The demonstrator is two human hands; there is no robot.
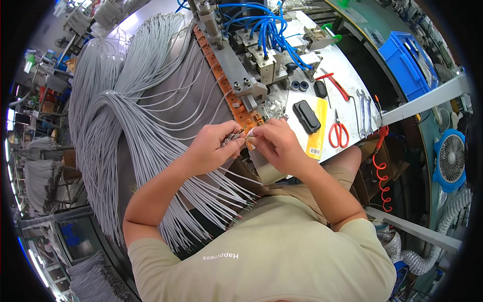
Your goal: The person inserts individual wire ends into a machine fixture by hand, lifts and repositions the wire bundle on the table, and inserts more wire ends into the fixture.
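My left hand (217,143) is closed around several thin, metallic-looking pieces or wire ends, too small to name surely. Close against it, my right hand (279,143) is closed in a pinch, its fingertips meeting the left ones. A small whitish piece (251,133) shows between the fingertips; its kind cannot be made out. Both hands are above the near end of an orange row of fixture blocks (242,115). A large bundle of grey cables (136,131) spreads to the left, with stripped coloured ends hanging below my left forearm. Several single cables run from the bundle to the fixture row.
Beyond my hands stands a metal machine (241,75) with blue air hoses (269,25). On the white table lie small white parts (274,104), a black case (306,117) on a yellow packet (319,131), red-handled scissors (338,133) and wrenches (361,113). A blue fan (451,160) stands right.
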